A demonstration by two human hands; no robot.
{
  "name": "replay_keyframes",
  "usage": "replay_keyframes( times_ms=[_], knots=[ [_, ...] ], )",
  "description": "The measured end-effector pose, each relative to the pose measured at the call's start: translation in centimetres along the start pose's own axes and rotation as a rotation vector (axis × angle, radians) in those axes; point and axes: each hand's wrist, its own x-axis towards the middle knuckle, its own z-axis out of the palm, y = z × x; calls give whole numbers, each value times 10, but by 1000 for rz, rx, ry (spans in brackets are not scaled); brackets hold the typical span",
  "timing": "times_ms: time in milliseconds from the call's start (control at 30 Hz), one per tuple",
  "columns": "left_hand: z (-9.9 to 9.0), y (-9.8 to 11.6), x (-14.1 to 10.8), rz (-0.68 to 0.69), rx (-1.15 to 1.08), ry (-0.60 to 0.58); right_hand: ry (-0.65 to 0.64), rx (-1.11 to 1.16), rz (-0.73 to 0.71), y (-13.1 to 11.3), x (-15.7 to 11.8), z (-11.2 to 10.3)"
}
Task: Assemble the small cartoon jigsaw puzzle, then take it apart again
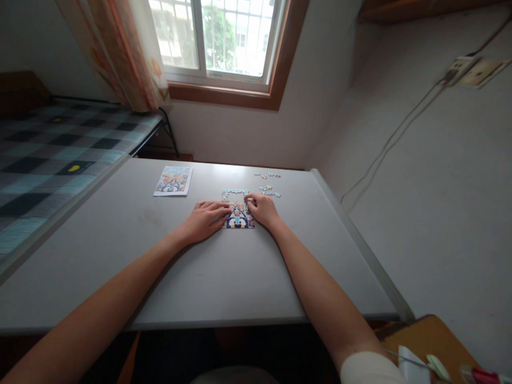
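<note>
A partly assembled jigsaw puzzle (238, 221) lies on the grey table, with a gap in its upper part inside a strip of joined edge pieces. My left hand (206, 220) rests flat at its left side, fingers spread and fingertips on the puzzle's left edge. At the upper right edge is my right hand (262, 209), thumb and index finger curled together; whatever is between them is too small to make out. Loose puzzle pieces (270, 193) lie just beyond my right hand, and more pieces (267, 175) sit farther back.
A printed reference picture (173, 181) lies at the table's back left. The grey table (232, 282) meets a wall on the right. A bed (80, 133) stands left, and a wooden stool (436, 341) with small items is at lower right.
</note>
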Motion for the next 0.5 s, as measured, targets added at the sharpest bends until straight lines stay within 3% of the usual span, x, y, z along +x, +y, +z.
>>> replay_keyframes(
  times_ms=[500],
  knots=[
    [0, 0, -1, -3, -14, 8, 4, -2, -7, 0, 0, 0]
  ],
)
